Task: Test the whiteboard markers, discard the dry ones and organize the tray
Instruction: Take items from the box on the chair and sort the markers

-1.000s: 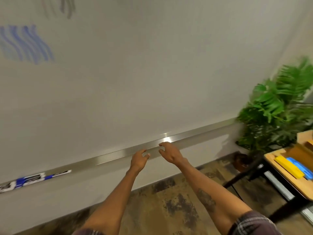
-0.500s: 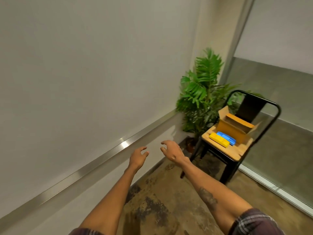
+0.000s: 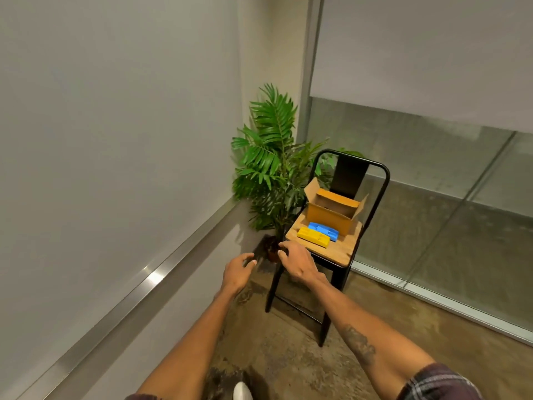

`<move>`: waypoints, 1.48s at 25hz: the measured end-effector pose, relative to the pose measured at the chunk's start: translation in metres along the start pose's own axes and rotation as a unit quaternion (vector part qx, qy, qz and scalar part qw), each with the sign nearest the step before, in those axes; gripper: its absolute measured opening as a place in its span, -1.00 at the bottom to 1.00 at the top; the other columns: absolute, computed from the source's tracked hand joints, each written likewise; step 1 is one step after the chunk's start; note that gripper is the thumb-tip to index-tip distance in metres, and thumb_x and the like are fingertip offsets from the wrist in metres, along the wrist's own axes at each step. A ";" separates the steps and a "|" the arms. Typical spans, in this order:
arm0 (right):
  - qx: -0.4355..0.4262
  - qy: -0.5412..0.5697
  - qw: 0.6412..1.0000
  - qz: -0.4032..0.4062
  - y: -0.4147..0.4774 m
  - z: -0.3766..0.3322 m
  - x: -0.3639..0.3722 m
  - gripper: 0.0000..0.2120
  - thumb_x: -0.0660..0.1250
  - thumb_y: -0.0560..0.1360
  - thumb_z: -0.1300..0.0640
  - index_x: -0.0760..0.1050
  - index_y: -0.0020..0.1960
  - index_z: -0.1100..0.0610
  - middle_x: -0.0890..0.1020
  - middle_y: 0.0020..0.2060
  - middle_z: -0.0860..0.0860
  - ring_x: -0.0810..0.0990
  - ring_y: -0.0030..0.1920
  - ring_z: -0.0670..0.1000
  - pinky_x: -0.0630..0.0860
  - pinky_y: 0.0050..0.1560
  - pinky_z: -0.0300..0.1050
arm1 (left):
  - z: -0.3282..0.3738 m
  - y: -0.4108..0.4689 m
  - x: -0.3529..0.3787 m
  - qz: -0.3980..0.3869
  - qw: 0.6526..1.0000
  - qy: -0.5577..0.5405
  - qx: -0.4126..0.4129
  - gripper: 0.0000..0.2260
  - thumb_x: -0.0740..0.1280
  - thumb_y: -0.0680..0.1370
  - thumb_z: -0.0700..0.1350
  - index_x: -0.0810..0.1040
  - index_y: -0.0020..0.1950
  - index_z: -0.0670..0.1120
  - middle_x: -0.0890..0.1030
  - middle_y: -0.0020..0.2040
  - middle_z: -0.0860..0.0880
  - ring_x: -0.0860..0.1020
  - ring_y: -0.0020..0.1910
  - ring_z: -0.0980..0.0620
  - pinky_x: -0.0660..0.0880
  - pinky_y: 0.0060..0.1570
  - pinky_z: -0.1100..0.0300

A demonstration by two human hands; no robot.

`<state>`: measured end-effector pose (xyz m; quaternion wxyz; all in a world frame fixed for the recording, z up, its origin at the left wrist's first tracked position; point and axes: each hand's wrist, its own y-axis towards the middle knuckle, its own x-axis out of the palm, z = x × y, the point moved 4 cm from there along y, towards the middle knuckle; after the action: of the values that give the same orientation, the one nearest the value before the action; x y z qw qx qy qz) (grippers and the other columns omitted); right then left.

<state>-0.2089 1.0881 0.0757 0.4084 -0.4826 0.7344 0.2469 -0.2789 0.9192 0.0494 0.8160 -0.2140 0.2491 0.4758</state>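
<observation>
A: Change since half a second ago: the view has swung toward the chair [image 3: 331,252], which now sits nearer and closer to centre. Both hands have advanced with it, and the right hand [image 3: 297,262] now overlaps the seat's front-left corner.

B: Containers?

A: Three on the wooden seat. An open cardboard box [image 3: 328,219] stands at the back, flaps up; its inside is in shadow, so its contents cannot be told. At its 6 o'clock lies a blue tray [image 3: 323,230], and at that tray's 7 o'clock, touching it, a yellow tray [image 3: 313,237].

B: Tray appearance?

A: Both are long moulded plastic with ridged slots on top, lying parallel and slanted across the seat. Whether anything lies in the slots cannot be told.

B: Hands?

A: Both are bare and hold nothing. The left hand [image 3: 238,272] is at the right's 9 o'clock, apart from it, with fingers loosely curled. The right is palm down with fingers spread and bent; contact with the seat cannot be told. Both forearms are extended.

B: Surroundings?

A: The whiteboard [image 3: 115,140] fills the left side, and its metal ledge [image 3: 155,277] runs from 7 toward 1 o'clock. A potted plant [image 3: 271,168] stands at the chair's 10 o'clock.
</observation>
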 end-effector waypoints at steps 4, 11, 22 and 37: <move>0.035 0.001 0.999 0.026 0.043 0.027 -0.020 -0.68 0.21 0.58 0.04 0.54 0.25 0.14 0.60 0.21 0.10 0.53 0.24 0.13 0.47 0.22 0.03 | 0.024 0.064 0.019 -0.035 0.999 0.008 0.029 -0.68 0.30 0.63 -0.07 0.54 0.37 -0.09 0.56 0.35 -0.06 0.48 0.37 -0.03 0.35 0.35 0.11; 0.092 -0.014 0.994 0.059 0.138 0.064 -0.063 -0.70 0.22 0.59 0.09 0.58 0.25 0.12 0.61 0.23 0.08 0.54 0.24 0.13 0.46 0.18 -0.01 | 0.067 0.188 0.038 -0.076 0.994 0.004 0.074 -0.72 0.30 0.63 -0.06 0.60 0.31 -0.07 0.63 0.26 -0.02 0.55 0.28 0.01 0.42 0.25 0.18; 0.189 0.009 0.979 0.080 0.229 0.132 -0.064 -0.68 0.22 0.60 0.09 0.53 0.32 0.09 0.62 0.22 0.10 0.56 0.24 0.16 0.49 0.21 0.02 | 0.097 0.312 0.088 -0.154 0.981 0.034 0.113 -0.69 0.31 0.62 -0.06 0.56 0.35 -0.05 0.61 0.29 0.00 0.55 0.27 0.03 0.42 0.27 0.15; 0.217 0.004 0.976 0.011 0.321 0.259 -0.100 -0.68 0.26 0.57 0.15 0.53 0.31 0.13 0.60 0.26 0.10 0.55 0.24 0.14 0.48 0.22 -0.01 | 0.168 0.422 0.194 -0.209 0.969 0.067 0.114 -0.66 0.32 0.62 -0.12 0.50 0.40 -0.09 0.56 0.35 -0.04 0.56 0.20 0.08 0.42 0.08 0.43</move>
<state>-0.3879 1.4674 0.0087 0.4976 -0.3754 0.7774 0.0843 -0.5355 1.3402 0.0150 0.8978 -0.1978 0.3056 0.2481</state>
